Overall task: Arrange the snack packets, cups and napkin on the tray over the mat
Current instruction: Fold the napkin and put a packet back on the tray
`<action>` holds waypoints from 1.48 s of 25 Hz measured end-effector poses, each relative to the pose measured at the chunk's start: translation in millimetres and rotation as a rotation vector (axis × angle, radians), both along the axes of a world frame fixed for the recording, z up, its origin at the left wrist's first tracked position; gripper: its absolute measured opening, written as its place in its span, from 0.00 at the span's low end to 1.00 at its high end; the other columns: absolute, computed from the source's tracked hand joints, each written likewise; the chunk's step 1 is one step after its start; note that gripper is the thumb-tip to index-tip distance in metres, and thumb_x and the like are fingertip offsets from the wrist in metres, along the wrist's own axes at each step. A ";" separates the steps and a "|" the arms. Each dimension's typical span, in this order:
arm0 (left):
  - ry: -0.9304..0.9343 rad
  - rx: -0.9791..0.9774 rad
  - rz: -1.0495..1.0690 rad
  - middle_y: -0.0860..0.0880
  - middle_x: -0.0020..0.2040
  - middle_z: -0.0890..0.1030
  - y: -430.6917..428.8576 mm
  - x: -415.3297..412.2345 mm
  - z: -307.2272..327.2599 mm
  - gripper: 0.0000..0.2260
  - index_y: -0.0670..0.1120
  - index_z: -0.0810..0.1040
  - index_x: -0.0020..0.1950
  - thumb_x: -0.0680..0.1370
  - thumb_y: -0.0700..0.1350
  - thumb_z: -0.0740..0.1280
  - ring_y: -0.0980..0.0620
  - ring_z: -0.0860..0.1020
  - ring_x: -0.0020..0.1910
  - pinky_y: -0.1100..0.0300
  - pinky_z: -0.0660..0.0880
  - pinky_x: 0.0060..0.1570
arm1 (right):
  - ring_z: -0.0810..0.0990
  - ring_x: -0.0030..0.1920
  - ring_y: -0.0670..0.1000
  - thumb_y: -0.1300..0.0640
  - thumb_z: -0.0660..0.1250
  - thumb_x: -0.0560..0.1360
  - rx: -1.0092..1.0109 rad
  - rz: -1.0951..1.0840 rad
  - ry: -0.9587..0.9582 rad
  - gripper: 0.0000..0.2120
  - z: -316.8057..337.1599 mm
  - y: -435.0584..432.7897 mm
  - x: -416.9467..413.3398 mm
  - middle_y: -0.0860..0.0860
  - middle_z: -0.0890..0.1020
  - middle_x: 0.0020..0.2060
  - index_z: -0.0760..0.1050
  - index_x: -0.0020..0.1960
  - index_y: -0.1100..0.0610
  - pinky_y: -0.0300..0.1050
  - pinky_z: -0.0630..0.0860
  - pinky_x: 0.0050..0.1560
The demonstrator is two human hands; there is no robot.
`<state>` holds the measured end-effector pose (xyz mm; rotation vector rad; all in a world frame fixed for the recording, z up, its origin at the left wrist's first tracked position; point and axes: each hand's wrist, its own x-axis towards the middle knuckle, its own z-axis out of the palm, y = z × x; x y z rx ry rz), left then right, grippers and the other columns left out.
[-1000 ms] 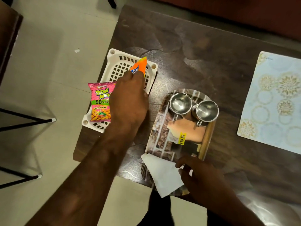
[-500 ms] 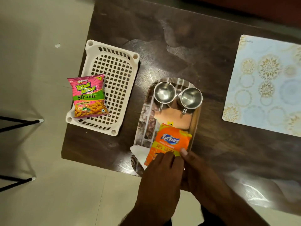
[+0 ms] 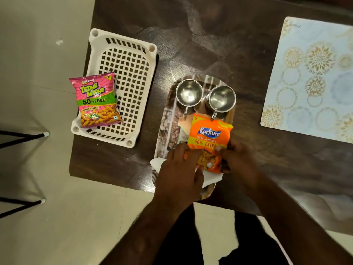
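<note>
An oval printed tray (image 3: 166, 129) lies on the dark table. Two steel cups (image 3: 189, 94) (image 3: 222, 99) stand side by side at its far end. An orange Kurkure packet (image 3: 209, 133) lies on the tray just below the cups. My left hand (image 3: 179, 169) and my right hand (image 3: 239, 159) both grip the packet's near end. A white napkin (image 3: 211, 177) lies under the packet and my hands at the tray's near end. A pink Tedhe Medhe packet (image 3: 96, 101) rests on the left edge of a white plastic basket (image 3: 131, 73). A pale patterned mat (image 3: 313, 77) lies to the right.
The table's near-left corner (image 3: 73, 174) drops to a pale tiled floor. Black metal legs (image 3: 24, 137) stand on the floor at the left. Bare table separates the tray from the mat.
My left hand lifted the orange packet out of the basket and brought it onto the tray. My right hand joined it on the packet, which now lies further up toward the cups.
</note>
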<state>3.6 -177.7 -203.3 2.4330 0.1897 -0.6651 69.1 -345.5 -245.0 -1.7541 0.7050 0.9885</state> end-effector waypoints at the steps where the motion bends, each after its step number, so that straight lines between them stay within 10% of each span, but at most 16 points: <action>1: 0.022 0.019 -0.033 0.47 0.69 0.71 -2.5 2.3 -4.6 0.20 0.52 0.73 0.69 0.76 0.51 0.64 0.46 0.71 0.66 0.48 0.76 0.59 | 0.87 0.50 0.53 0.54 0.68 0.80 -0.063 0.060 -0.060 0.06 0.7 1.1 2.1 0.49 0.87 0.50 0.80 0.54 0.44 0.62 0.83 0.55; 9: 0.009 -0.005 -0.086 0.47 0.68 0.70 -9.9 11.1 -9.9 0.21 0.52 0.70 0.70 0.76 0.50 0.64 0.47 0.73 0.63 0.49 0.77 0.55 | 0.84 0.44 0.48 0.61 0.72 0.73 -0.321 0.029 -0.368 0.15 11.5 3.0 -4.9 0.49 0.83 0.46 0.74 0.55 0.47 0.57 0.83 0.47; 14: -0.246 0.113 0.387 0.43 0.58 0.76 80.4 32.3 7.7 0.14 0.44 0.76 0.61 0.75 0.43 0.68 0.41 0.77 0.56 0.46 0.77 0.53 | 0.81 0.48 0.59 0.59 0.68 0.72 -0.506 0.114 -0.434 0.12 20.7 -16.1 -15.7 0.55 0.79 0.49 0.75 0.55 0.50 0.56 0.78 0.48; 19: -0.100 0.439 0.735 0.39 0.62 0.76 197.2 68.6 5.7 0.23 0.40 0.73 0.64 0.75 0.53 0.69 0.38 0.73 0.63 0.47 0.71 0.62 | 0.78 0.40 0.49 0.63 0.69 0.72 -0.380 0.246 -0.482 0.17 37.2 6.4 -33.3 0.48 0.78 0.44 0.74 0.53 0.43 0.47 0.74 0.40; 26: 0.042 0.560 0.636 0.39 0.63 0.77 207.8 100.0 -16.2 0.26 0.41 0.74 0.63 0.75 0.60 0.67 0.36 0.73 0.65 0.45 0.69 0.63 | 0.78 0.43 0.45 0.68 0.71 0.71 -0.218 0.339 -0.566 0.20 37.6 25.3 -45.5 0.47 0.77 0.44 0.76 0.52 0.44 0.41 0.72 0.38; 34: -0.006 -0.051 0.717 0.55 0.40 0.81 147.1 72.5 12.5 0.17 0.48 0.77 0.51 0.70 0.56 0.76 0.54 0.81 0.39 0.62 0.74 0.35 | 0.77 0.37 0.48 0.68 0.70 0.72 -0.200 0.342 -0.556 0.22 33.9 15.4 -53.2 0.44 0.75 0.40 0.75 0.50 0.41 0.48 0.74 0.36; 37: 0.211 -0.117 0.632 0.50 0.44 0.84 110.0 53.8 1.0 0.19 0.47 0.77 0.51 0.68 0.55 0.79 0.48 0.83 0.44 0.51 0.80 0.46 | 0.78 0.39 0.48 0.68 0.71 0.71 -0.212 0.384 -0.542 0.23 35.4 11.0 -55.0 0.43 0.76 0.41 0.75 0.50 0.40 0.47 0.75 0.36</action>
